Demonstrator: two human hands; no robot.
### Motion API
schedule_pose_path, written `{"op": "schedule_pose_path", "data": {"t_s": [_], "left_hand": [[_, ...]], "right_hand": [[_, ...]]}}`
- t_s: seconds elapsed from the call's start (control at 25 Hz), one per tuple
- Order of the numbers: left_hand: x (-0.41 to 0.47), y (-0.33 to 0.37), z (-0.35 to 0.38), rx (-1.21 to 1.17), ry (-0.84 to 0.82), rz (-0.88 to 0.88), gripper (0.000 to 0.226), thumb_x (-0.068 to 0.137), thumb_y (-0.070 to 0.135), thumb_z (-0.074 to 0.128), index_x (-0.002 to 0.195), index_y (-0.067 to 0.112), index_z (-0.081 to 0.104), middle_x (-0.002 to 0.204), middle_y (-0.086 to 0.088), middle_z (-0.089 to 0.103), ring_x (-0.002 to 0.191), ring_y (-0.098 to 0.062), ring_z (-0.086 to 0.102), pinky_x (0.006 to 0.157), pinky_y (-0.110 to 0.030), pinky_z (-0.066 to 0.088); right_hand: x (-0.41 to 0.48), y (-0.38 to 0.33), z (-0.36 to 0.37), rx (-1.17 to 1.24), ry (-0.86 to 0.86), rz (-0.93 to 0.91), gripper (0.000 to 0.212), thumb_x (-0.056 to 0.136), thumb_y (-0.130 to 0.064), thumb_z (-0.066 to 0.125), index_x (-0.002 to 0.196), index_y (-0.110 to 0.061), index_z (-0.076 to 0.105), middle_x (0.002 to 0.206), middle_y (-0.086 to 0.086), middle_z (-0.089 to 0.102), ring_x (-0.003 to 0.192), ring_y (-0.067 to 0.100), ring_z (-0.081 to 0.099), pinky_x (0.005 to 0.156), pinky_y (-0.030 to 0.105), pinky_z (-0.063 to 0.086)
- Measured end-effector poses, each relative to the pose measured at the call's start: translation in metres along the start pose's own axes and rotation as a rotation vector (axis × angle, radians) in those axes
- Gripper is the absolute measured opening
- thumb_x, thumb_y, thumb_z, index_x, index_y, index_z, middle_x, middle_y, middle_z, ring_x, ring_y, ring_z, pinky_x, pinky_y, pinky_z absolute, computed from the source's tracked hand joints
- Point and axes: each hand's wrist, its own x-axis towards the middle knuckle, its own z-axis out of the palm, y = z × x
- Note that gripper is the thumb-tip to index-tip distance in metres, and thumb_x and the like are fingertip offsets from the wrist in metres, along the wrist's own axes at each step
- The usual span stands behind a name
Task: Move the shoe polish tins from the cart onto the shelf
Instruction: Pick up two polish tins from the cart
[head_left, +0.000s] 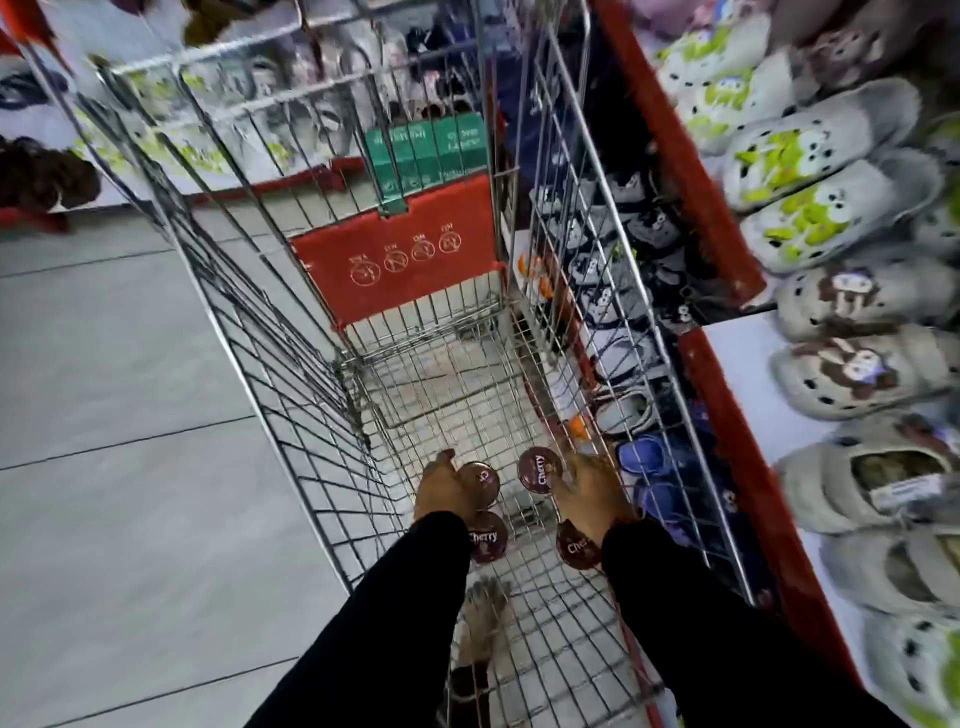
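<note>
Several round dark-maroon shoe polish tins labelled "Cherry" lie on the wire floor of the cart (291, 395). My left hand (441, 491) reaches down and grips the far-left tin (482, 480); another tin (488, 538) lies just below it by my wrist. My right hand (589, 493) has its fingers on the edge of the far-right tin (540, 470), and a further tin (574, 545) sits partly under that wrist. Both arms wear black sleeves. The shelf (727, 364) with a red edge runs along the right of the cart.
A red child-seat flap (410, 260) and green boxes (426, 150) sit at the cart's far end. The right shelf carries rows of grey and white clogs (831, 208). Dark slippers fill the lower shelf behind the cart's right wall. Grey tiled floor (130, 415) lies to the left.
</note>
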Motion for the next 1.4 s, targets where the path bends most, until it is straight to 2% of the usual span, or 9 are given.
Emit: {"op": "schedule_pose_path", "data": {"t_s": [0.28,0.44,0.6,0.68,0.76,0.88,1.0,1.16,1.4], "left_hand": [[0.045,-0.013,0.033,0.139,-0.062,-0.096,0.071,0.073,0.034,0.077,0.135,0.012,0.049,0.131,-0.018,0.055,0.122,-0.037,0.057,0.101,-0.041,0.05],[0.046,-0.015,0.035,0.132,-0.05,-0.082,0.06,0.072,0.029,0.079,0.125,0.011,0.058,0.127,-0.017,0.049,0.114,-0.04,0.059,0.097,-0.041,0.05],[0.043,-0.02,0.026,-0.003,-0.002,-0.063,0.036,0.08,0.015,0.071,0.115,0.008,0.065,0.129,-0.02,0.053,0.109,-0.037,0.063,0.097,-0.035,0.05],[0.034,-0.018,0.019,-0.146,0.027,-0.098,0.033,0.08,0.014,0.072,0.111,0.005,0.066,0.118,-0.02,0.069,0.105,-0.032,0.068,0.094,-0.035,0.054],[0.024,-0.012,0.014,-0.279,0.062,-0.152,0.032,0.081,0.017,0.073,0.11,0.004,0.066,0.109,-0.019,0.074,0.101,-0.031,0.071,0.092,-0.037,0.055],[0.0,-0.004,0.003,-0.443,0.096,-0.193,0.034,0.079,0.026,0.074,0.108,0.009,0.069,0.101,-0.018,0.077,0.095,-0.032,0.073,0.091,-0.045,0.057],[-0.03,-0.002,-0.012,-0.559,0.129,-0.165,0.037,0.074,0.033,0.073,0.106,0.015,0.07,0.097,-0.015,0.078,0.095,-0.032,0.073,0.09,-0.051,0.057],[-0.09,0.01,-0.035,-0.747,0.149,-0.089,0.032,0.082,0.025,0.073,0.111,0.015,0.066,0.107,-0.02,0.074,0.096,-0.03,0.07,0.095,-0.053,0.055],[-0.206,0.066,-0.069,-0.901,0.101,0.106,0.028,0.088,0.01,0.066,0.114,0.003,0.061,0.083,-0.004,0.066,0.075,-0.02,0.061,0.079,-0.037,0.055]], "right_hand": [[0.048,0.001,0.048,0.049,0.033,0.138,0.069,0.072,-0.048,0.074,0.127,-0.011,0.055,0.117,0.018,0.066,0.112,0.036,0.062,0.091,0.042,0.053],[0.049,0.007,0.049,0.159,0.111,0.168,0.067,0.063,-0.038,0.084,0.119,-0.013,0.055,0.112,0.009,0.064,0.105,0.028,0.063,0.09,0.042,0.054],[0.049,0.017,0.054,0.479,0.181,0.247,0.043,0.069,-0.007,0.079,0.105,-0.014,0.057,0.099,0.001,0.062,0.09,0.021,0.062,0.088,0.039,0.054],[0.042,0.016,0.05,0.614,0.185,0.293,0.03,0.075,-0.006,0.071,0.096,-0.022,0.059,0.102,0.012,0.07,0.099,0.032,0.069,0.09,0.049,0.055],[0.027,0.009,0.035,0.634,0.132,0.308,0.024,0.085,-0.01,0.065,0.107,-0.018,0.065,0.109,0.015,0.068,0.108,0.033,0.065,0.096,0.046,0.052],[-0.007,0.003,0.01,0.777,0.152,0.345,0.032,0.09,-0.005,0.061,0.122,-0.001,0.062,0.12,0.02,0.067,0.106,0.034,0.065,0.094,0.046,0.054],[-0.043,-0.002,-0.009,1.123,0.156,0.341,0.048,0.086,0.01,0.062,0.132,-0.001,0.056,0.128,0.019,0.063,0.107,0.033,0.065,0.079,0.043,0.059],[-0.094,-0.007,-0.037,1.269,0.235,0.241,0.043,0.086,0.004,0.066,0.128,-0.005,0.061,0.129,0.018,0.064,0.11,0.033,0.067,0.07,0.029,0.062],[-0.199,-0.009,-0.11,1.38,0.365,0.065,0.039,0.087,0.005,0.065,0.126,0.0,0.061,0.125,0.014,0.065,0.092,0.022,0.068,0.063,0.025,0.062]]}}
